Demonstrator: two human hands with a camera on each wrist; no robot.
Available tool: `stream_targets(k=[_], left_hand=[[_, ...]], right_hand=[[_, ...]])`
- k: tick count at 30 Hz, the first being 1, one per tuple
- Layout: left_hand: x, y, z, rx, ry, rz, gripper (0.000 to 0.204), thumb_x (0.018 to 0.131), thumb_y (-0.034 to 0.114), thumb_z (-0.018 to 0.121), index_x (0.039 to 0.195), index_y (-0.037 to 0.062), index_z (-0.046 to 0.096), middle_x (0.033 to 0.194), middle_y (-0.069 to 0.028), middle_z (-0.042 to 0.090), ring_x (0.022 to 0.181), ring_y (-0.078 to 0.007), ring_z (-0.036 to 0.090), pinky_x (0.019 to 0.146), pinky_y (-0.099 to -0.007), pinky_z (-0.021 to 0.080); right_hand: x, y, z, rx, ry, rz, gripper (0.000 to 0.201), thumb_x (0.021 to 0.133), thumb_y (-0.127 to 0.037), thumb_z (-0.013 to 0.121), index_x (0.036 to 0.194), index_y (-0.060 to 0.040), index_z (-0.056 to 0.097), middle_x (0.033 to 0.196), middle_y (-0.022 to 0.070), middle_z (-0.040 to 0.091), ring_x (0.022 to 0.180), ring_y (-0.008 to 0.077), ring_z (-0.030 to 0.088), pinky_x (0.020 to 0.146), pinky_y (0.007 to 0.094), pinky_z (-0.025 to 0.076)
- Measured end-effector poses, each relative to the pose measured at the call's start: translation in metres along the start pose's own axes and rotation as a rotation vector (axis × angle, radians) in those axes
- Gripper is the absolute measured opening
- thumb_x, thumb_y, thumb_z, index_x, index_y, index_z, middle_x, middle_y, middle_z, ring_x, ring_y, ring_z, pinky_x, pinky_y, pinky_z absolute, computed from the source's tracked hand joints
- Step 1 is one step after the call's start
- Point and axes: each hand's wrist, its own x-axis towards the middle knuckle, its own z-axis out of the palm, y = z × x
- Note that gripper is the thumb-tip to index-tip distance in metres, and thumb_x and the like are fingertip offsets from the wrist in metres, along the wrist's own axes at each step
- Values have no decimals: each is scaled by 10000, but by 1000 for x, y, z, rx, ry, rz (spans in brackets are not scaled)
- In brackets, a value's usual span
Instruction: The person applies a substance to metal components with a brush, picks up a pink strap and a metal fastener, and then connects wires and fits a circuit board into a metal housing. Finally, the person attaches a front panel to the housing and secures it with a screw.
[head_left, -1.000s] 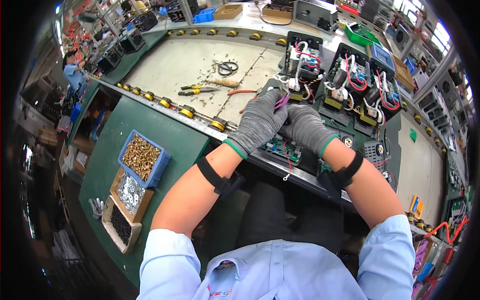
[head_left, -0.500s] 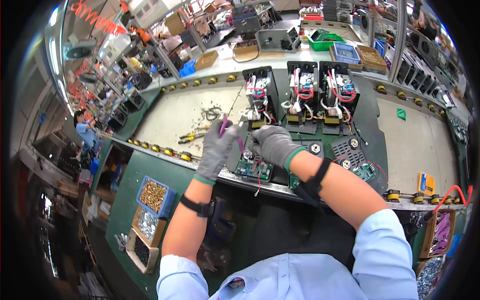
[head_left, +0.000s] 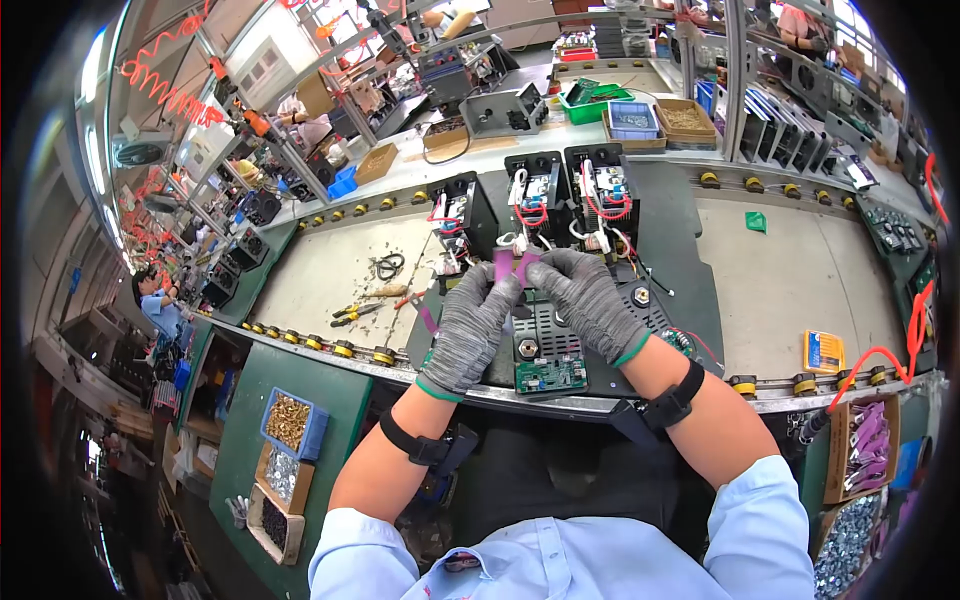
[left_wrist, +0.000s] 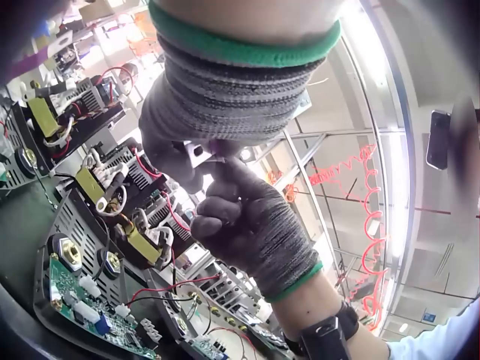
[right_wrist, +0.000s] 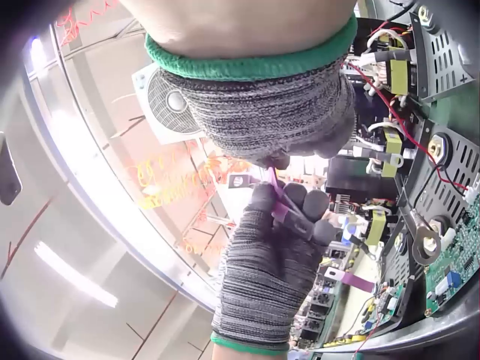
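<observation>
Both hands wear grey knit gloves with green cuffs and meet above the front of the bench. My left hand (head_left: pixel 472 325) pinches a purple-sleeved metal strip (head_left: pixel 503 262). Close against it, my right hand (head_left: pixel 590 300) pinches a purple strip (head_left: pixel 527 264) between thumb and fingers. In the right wrist view, a purple strip (right_wrist: pixel 280 213) with a bare metal end crosses the left fingers. Another purple strip (head_left: pixel 428 318) shows just left of the left hand. Below the hands lies a slotted black panel (head_left: pixel 548 335) bearing a green circuit board (head_left: pixel 550 374).
Three open black power units (head_left: pixel 603 195) with red and white wires stand behind the hands. Yellow-handled pliers (head_left: pixel 355 313) lie to the left. Bins of brass screws (head_left: pixel 288 422) sit at the lower left, a box of purple strips (head_left: pixel 868 445) at the lower right.
The hands were together, then apart with purple strips in the left hand, and are together again now. The head view has swung right and up.
</observation>
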Motion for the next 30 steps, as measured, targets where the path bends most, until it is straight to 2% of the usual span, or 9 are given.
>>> stream_targets(k=[2, 5, 8, 10, 12, 19, 21, 24, 30], left_hand=[[3, -11, 0, -1, 46, 94, 243, 1049, 258, 630, 1150, 37, 627, 905, -41, 672, 677, -78, 610, 643, -221, 516], [1, -15, -8, -109, 95, 102, 260, 1029, 246, 645, 1157, 32, 573, 912, -51, 647, 676, -104, 604, 692, -270, 560], [-11, -1, -5, -154, 2, 81, 313, 981, 203, 692, 1195, 24, 551, 880, -40, 616, 667, -96, 589, 649, -270, 548], [-21, 12, 17, 7, -4, 334, 366, 934, 87, 715, 1243, 20, 530, 917, -52, 641, 701, -92, 618, 608, -274, 545], [-31, 36, 36, -212, 40, 100, 354, 949, 82, 704, 1255, 35, 533, 941, -54, 658, 768, -93, 650, 672, -277, 567], [-1, 5, 0, 334, 133, 334, 212, 978, 133, 715, 1141, 42, 615, 911, -23, 670, 807, -73, 634, 741, -267, 548], [3, -17, -24, 367, 86, 273, 228, 975, 183, 709, 1118, 29, 621, 883, -70, 685, 799, -115, 656, 737, -306, 549], [1, -42, -44, 389, -38, 127, 318, 975, 267, 697, 1138, 2, 633, 865, -117, 700, 807, -169, 675, 766, -355, 551], [5, -57, -30, 419, -85, 84, 360, 977, 266, 701, 1201, -3, 618, 914, -57, 677, 818, -126, 639, 782, -312, 542]], right_hand=[[-2, 10, -3, 54, 55, -61, 330, 987, -325, 667, 1025, 0, 713, 749, 78, 641, 676, 172, 614, 645, 360, 511], [-6, 5, -8, 781, 61, 287, 176, 1033, -280, 624, 956, -121, 624, 694, -38, 531, 494, 63, 431, 437, 245, 378], [-4, 5, -4, 1122, 57, 518, 162, 1033, -265, 619, 948, -128, 602, 693, -30, 534, 493, 83, 450, 435, 256, 385], [-4, 10, 3, 1164, -34, 593, 165, 1044, -284, 592, 958, -143, 594, 685, -35, 526, 495, 86, 457, 436, 258, 386], [-7, 11, 14, 1217, -215, 595, 196, 1051, -312, 571, 938, -153, 582, 670, -45, 497, 492, 88, 445, 436, 260, 375], [-48, -8, 12, 1087, -264, 615, 143, 1016, -219, 597, 963, -87, 616, 777, 18, 586, 590, 110, 533, 483, 261, 422], [-66, -4, -3, 798, -193, 577, 169, 1000, -111, 602, 1131, -8, 625, 970, 87, 642, 706, 121, 581, 542, 264, 476], [-74, 13, -31, 1002, -184, 666, 204, 1003, -119, 626, 1168, -1, 637, 1035, 92, 661, 717, 102, 590, 539, 241, 472], [-82, 1, -43, 471, -233, 467, 314, 1027, -233, 645, 1255, -18, 641, 981, 29, 666, 710, 40, 573, 521, 189, 447]])
